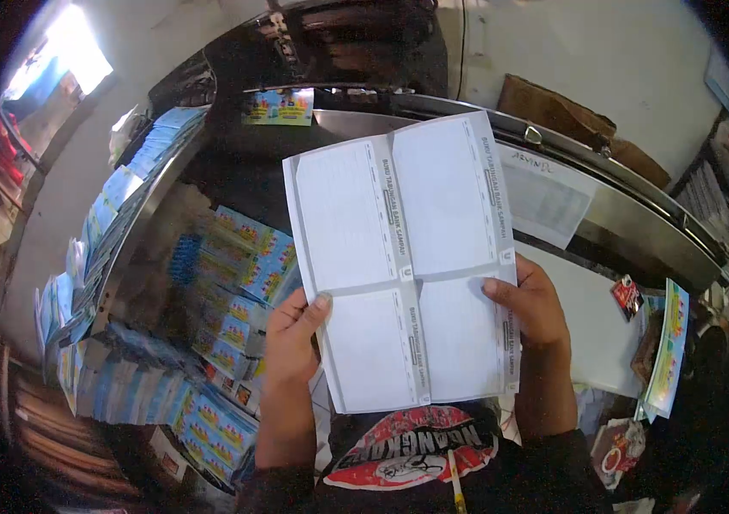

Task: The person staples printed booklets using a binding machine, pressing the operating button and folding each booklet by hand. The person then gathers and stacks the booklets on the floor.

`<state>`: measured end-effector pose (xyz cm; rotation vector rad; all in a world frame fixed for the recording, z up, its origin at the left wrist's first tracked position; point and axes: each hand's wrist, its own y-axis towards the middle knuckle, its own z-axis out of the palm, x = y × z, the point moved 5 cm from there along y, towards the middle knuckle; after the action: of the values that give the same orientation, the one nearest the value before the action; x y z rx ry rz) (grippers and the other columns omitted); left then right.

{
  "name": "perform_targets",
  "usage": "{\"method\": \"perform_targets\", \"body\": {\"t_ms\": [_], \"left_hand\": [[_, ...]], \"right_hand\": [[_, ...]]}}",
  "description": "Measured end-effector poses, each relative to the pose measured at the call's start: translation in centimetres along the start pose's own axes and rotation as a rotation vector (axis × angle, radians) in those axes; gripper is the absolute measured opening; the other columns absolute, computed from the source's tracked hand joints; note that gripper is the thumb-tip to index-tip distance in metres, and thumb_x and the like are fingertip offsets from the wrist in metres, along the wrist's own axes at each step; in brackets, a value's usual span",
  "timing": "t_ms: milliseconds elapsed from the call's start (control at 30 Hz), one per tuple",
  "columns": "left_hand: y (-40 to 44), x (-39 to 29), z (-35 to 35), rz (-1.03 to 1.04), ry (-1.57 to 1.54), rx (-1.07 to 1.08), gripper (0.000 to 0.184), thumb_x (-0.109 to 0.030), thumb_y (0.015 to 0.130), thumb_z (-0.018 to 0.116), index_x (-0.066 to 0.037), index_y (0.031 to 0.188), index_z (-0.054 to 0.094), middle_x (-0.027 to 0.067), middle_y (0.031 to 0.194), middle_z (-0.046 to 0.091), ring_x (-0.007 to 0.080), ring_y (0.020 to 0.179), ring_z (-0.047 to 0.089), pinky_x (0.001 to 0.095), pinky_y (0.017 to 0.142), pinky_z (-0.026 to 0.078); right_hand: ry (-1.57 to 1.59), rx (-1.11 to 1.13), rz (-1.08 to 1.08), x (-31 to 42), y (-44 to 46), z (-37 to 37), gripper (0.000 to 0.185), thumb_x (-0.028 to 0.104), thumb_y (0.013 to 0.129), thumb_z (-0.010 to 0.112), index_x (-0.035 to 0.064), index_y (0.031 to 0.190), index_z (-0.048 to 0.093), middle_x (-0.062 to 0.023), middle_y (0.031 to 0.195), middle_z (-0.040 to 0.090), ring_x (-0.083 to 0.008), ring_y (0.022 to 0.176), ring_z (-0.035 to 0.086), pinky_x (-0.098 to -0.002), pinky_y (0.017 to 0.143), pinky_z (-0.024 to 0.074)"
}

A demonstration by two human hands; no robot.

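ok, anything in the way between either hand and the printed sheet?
Nothing visible. The left hand holds the printed sheet at its left edge, the right hand at its right, both thumbs on the front. What's behind the sheet is hidden. Colourful prints lie off to the left, not between.

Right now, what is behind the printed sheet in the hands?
Past the sheet, colourful cards show at left and a marked paper at right; what lies directly behind the sheet is covered.
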<state>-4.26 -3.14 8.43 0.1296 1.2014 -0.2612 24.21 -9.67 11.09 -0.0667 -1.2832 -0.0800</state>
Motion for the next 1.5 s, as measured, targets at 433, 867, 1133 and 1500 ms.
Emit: {"method": "perform_targets", "body": {"t_ms": [433, 867, 1133, 1500], "left_hand": [[-1.3, 1.9, 4.7, -0.021, 0.074, 0.162, 0.032, -0.017, 0.091, 0.067, 0.001, 0.117, 0.062, 0.0063, 0.101, 0.068, 0.0121, 0.088, 0.063, 0.0273, 0.078, 0.050], [0.6, -0.8, 1.5, 0.160, 0.017, -0.028, 0.016, -0.008, 0.094, 0.060, 0.002, 0.107, 0.063, 0.0068, 0.099, 0.068, 0.0096, 0.087, 0.061, 0.0256, 0.079, 0.049], [1.6, -0.3, 1.6, 0.126, -0.103, -0.015, 0.017, -0.009, 0.095, 0.060, 0.002, 0.106, 0.061, 0.0083, 0.100, 0.069, 0.0118, 0.086, 0.064, 0.0286, 0.080, 0.051], [3.5, 1.5, 0.8, 0.022, -0.024, -0.042, 0.021, -0.011, 0.094, 0.061, 0.003, 0.110, 0.061, 0.0068, 0.094, 0.068, 0.0100, 0.083, 0.062, 0.0257, 0.076, 0.050]], "right_hand": [[-0.112, 0.156, -0.076, -3.2, -0.7, 3.0, 0.063, 0.022, 0.087, 0.072, 0.0021, 0.139, 0.042, -0.0155, 0.127, 0.058, -0.0214, 0.115, 0.057, -0.0369, 0.097, 0.0460], [0.049, 0.028, -0.081, -1.9, -0.2, -1.4, 0.041, 0.006, 0.085, 0.069, -0.0010, 0.123, 0.056, -0.0083, 0.112, 0.067, -0.0166, 0.101, 0.063, -0.0342, 0.092, 0.0493], [0.202, 0.008, -0.055, -2.7, 0.7, -1.4, 0.048, 0.004, 0.082, 0.069, -0.0004, 0.127, 0.054, -0.0091, 0.114, 0.066, -0.0188, 0.104, 0.062, -0.0346, 0.093, 0.0482], [0.134, -0.095, 0.035, -3.6, 2.0, -2.0, 0.051, 0.004, 0.081, 0.068, -0.0011, 0.129, 0.050, -0.0116, 0.114, 0.064, -0.0208, 0.102, 0.062, -0.0344, 0.092, 0.0482]]}}
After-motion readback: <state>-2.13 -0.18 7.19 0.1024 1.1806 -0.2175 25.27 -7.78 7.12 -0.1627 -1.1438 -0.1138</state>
